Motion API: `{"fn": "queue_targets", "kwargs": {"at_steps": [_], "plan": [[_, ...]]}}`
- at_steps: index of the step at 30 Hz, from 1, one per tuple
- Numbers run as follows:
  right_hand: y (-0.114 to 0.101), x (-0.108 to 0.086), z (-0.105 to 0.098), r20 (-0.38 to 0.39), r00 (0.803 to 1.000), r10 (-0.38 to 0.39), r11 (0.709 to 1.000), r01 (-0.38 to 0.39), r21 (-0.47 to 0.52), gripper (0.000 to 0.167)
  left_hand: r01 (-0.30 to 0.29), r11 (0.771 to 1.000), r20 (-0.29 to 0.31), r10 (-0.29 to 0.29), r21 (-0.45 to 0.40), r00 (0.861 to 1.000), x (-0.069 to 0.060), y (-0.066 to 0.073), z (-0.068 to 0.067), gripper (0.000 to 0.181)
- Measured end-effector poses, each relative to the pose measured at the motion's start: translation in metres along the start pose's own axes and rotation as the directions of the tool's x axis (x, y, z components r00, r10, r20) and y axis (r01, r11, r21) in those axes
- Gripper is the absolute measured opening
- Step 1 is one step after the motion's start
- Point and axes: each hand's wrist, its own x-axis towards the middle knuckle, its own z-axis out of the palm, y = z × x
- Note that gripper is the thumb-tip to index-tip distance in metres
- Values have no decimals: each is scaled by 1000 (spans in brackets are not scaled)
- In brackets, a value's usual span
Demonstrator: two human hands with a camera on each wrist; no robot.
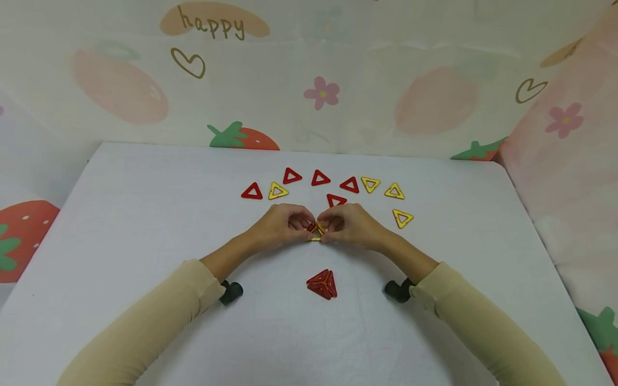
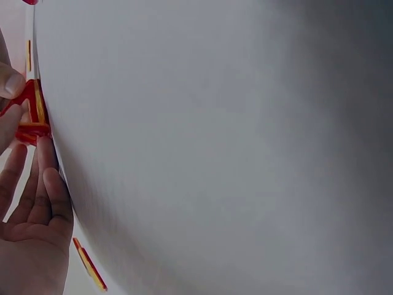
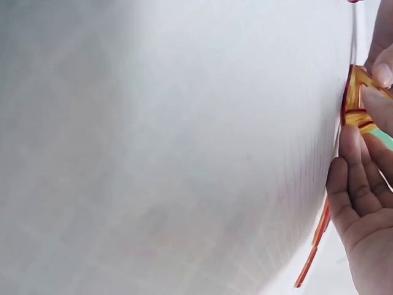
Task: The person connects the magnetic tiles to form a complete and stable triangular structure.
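Note:
My left hand (image 1: 285,225) pinches a red triangular tile (image 2: 31,92), which stands tilted just above the tabletop. Facing it, my right hand (image 1: 352,226) holds a yellow triangular tile (image 3: 355,86) between thumb and fingers. The two tiles lean towards each other, and a yellow edge (image 1: 315,239) shows flat beneath them. Fingertips cover much of these pieces, so how they join is hard to see. Nearer to me, a small red pyramid (image 1: 322,284) built of triangular tiles sits between my forearms.
Beyond my hands several loose tiles lie flat, among them a red tile (image 1: 248,191) on the left and a yellow tile (image 1: 396,219) on the right. A red tile (image 1: 330,200) lies close behind my right fingers. A printed cloth (image 1: 289,64) hangs behind the white table (image 1: 145,214).

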Motion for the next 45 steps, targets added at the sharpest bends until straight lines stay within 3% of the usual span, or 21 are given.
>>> {"fn": "queue_targets", "kwargs": {"at_steps": [18, 26, 45], "plan": [[2, 0, -3, -16, 1000, -26, 999, 25, -44, 32, 29, 999, 14, -29, -19, 999, 1, 4, -3, 41], [1, -1, -4, -57, 998, 18, 998, -21, -60, 15, -21, 999, 9, 20, 36, 1000, 2, 2, -2, 32], [3, -2, 0, -26, 1000, -13, 999, 11, -46, 13, -28, 980, 0, 28, 198, 1000, 2, 0, 0, 20]]}}
